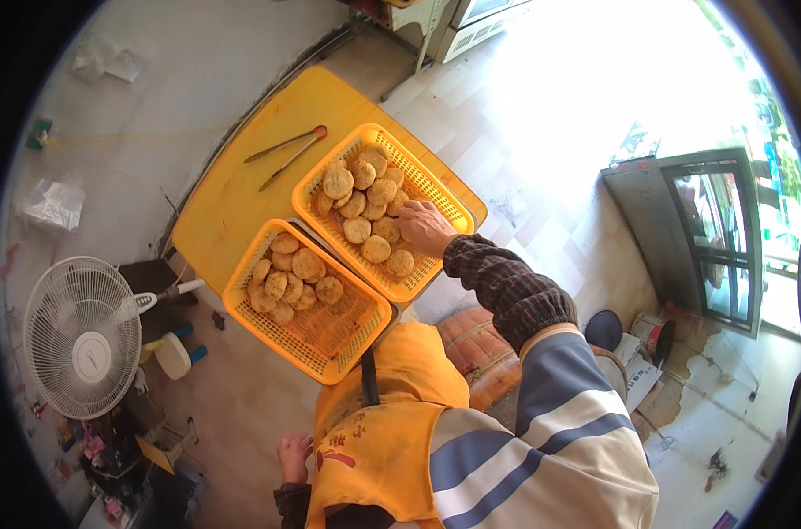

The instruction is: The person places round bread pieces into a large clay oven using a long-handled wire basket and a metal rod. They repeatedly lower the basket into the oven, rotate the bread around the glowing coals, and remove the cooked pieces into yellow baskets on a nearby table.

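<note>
Two yellow plastic baskets of round flat baked buns stand side by side on a yellow table. My right hand (427,228) reaches into the farther basket (433,178), its fingertips at the buns (381,191) near the right side; whether it grips one is hidden by the hand. The nearer basket (241,278) has buns (293,289) heaped at its left, with its ridged bottom showing at the right. Low beside my orange apron hangs my left hand (294,456), away from both baskets, fingers loosely bent, with nothing seen in it. Metal tongs (291,157) lie spread on the table.
The table (222,192) adjoins the wall. A white fan (86,337) stands at the left, by a small white stool (173,356). Right of me are a rounded brown wooden object (479,350) and a glass-fronted cabinet (684,238). Tiled floor shows around the table.
</note>
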`<state>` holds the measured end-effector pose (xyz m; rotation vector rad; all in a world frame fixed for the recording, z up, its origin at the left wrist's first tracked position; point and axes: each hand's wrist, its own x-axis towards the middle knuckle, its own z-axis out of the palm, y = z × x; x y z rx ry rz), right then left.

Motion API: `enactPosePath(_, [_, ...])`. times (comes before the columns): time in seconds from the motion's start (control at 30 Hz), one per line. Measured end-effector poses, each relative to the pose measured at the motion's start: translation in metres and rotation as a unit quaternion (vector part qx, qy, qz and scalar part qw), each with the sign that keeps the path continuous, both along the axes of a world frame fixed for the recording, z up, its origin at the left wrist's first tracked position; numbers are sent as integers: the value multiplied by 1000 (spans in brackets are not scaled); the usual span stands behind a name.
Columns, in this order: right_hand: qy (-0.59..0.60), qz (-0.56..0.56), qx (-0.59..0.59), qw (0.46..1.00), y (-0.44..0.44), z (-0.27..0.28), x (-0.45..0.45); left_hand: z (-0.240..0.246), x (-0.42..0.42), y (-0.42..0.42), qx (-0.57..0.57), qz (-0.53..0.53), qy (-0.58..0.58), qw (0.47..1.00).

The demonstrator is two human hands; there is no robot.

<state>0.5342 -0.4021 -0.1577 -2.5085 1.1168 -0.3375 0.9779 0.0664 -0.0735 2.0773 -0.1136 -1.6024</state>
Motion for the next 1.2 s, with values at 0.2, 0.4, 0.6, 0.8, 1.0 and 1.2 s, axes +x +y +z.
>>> enactPosePath(0.2, [123, 12, 45, 991, 8, 2, -37, 26, -55, -16, 45, 78, -38, 995])
enactPosePath(0.4, [142, -78, 51, 986, 13, 7, -22, 27, -60, -32, 42, 10, -37, 998])
enactPosePath(0.6, [118, -51, 114, 985, 18, -8, 70, 33, -64, -30, 15, 71, -50, 996])
enactPosePath(0.8, [49, -89, 82, 991, 28, -8, 75, 41, -67, -33, 13, 77, -33, 996])
enactPosePath(1.0, [27, 71, 84, 994, 51, 3, 41, 34, -64, -33, 55, 66, -29, 996])
enactPosePath(1.2, [51, 8, 99, 994, 20, 3, 64, 41, -62, -45, 66, 25, -62, 996])
